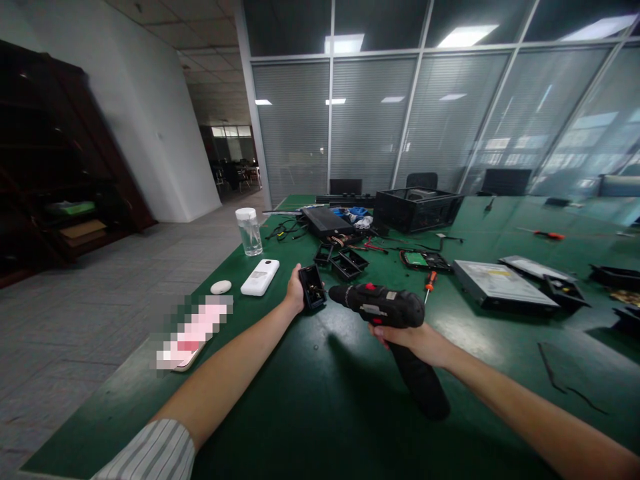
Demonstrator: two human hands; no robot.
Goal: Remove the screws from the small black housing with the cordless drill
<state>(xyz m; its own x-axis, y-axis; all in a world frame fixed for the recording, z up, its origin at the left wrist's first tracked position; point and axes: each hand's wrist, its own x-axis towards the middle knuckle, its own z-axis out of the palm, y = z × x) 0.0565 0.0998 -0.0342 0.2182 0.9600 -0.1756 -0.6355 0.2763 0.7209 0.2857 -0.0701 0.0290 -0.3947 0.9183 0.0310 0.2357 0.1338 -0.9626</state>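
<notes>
My left hand [296, 291] grips a small black open-topped box [313, 288] by its left side, tilted so that its inside faces me. Small brassy bits, perhaps screws, show inside it. In my right hand [410, 341] is a black cordless drill [383, 305] with red buttons, held by its handle. The drill's chuck points left at the box, with a small gap between them. Whether a bit sits in the chuck, I cannot make out. Just beyond the box lie two similar black trays [349, 264].
On the left stand a lidded clear jar [250, 233], a white device [260, 277], a white oval case [221, 287] and a blurred phone [193, 333]. To the right lie an orange screwdriver [430, 285], a hard drive [425, 260] and a silver disc drive [503, 285]. A black computer case [417, 210] stands behind.
</notes>
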